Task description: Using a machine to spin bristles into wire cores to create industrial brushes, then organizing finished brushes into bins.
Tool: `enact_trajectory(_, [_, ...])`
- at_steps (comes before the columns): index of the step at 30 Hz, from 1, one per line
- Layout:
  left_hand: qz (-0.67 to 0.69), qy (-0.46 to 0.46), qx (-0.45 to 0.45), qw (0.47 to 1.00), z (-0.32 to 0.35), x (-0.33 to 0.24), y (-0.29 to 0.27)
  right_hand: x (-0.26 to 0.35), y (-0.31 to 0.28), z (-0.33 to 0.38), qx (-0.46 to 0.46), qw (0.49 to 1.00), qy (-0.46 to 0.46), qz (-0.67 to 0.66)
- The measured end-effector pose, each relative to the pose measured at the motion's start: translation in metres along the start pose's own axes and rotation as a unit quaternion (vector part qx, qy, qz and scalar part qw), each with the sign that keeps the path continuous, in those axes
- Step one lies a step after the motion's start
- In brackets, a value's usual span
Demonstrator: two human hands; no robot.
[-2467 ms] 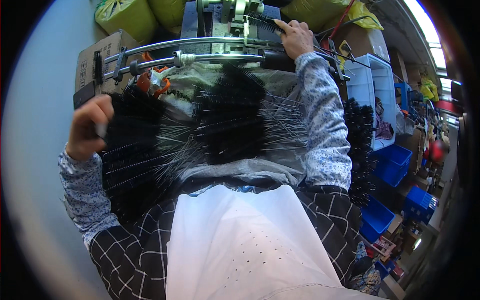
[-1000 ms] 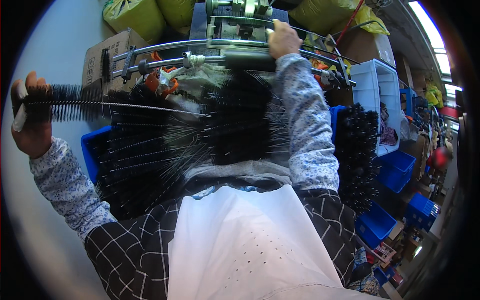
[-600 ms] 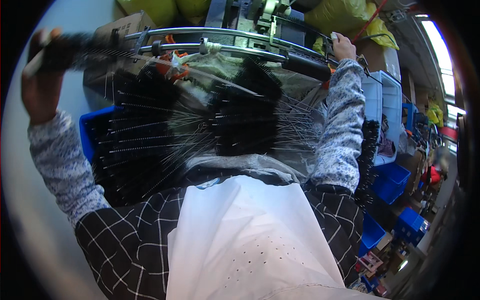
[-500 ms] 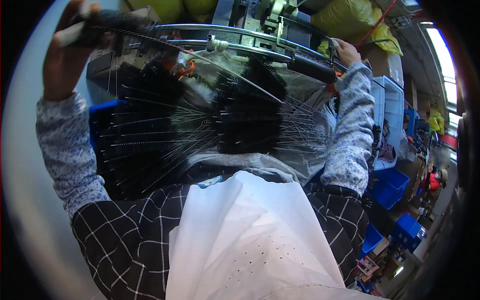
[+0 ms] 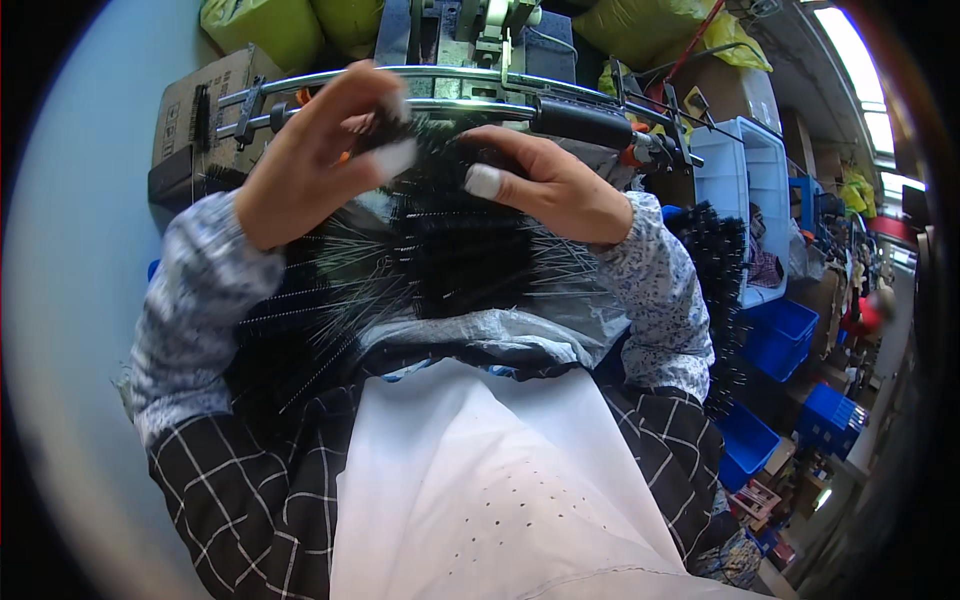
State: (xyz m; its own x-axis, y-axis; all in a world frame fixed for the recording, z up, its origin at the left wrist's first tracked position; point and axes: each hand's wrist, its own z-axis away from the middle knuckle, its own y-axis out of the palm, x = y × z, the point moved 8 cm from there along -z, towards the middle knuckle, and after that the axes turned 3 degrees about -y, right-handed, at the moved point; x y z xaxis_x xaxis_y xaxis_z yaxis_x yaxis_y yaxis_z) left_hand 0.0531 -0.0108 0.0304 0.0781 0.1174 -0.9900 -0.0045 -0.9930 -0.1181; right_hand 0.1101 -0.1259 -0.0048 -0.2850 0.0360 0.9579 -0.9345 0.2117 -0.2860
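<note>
My left hand [image 5: 320, 150], with white wraps on its thumb and a finger, is curled around a black twisted-wire brush [image 5: 378, 132] that is partly blurred. Facing it, my right hand [image 5: 555, 185] has a white-wrapped thumb. Its thumb and forefinger curve toward the dark bristles between the hands; whether they grip any is hidden. Below both hands lie many black bristle brushes [image 5: 460, 260] with thin wire stems [image 5: 365, 250], on a greyish plastic sheet [image 5: 490, 325] over my lap.
Just beyond my hands, a machine [image 5: 490, 55] has two steel rails [image 5: 465, 104] and a black roller-like cylinder [image 5: 580, 122]. A cardboard box [image 5: 205, 95] stands left, yellow bags [image 5: 265, 35] behind. Rightward are more brushes [image 5: 715, 265], a pale crate [image 5: 722, 175] and blue bins [image 5: 780, 335].
My left hand has come down and right, from the upper left to the middle. My right hand has left the rail's right end and moved inward, over the brushes.
</note>
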Motion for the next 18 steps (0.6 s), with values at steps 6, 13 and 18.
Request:
enact_trajectory(6, [-0.415, -0.353, 0.111, 0.831, 0.112, 0.059, -0.098, -0.07, -0.137, 0.028, -0.294, 0.716, 0.085, 0.628])
enact_trajectory(13, [-0.276, -0.494, 0.1, 0.819, 0.164, 0.079, -0.086, -0.108, -0.151, 0.014, -0.267, 0.721, 0.168, 0.617])
enact_trajectory(18, [-0.26, -0.491, 0.083, 0.827, 0.165, 0.079, -0.089, -0.115, -0.152, 0.007, -0.252, 0.732, 0.14, 0.617])
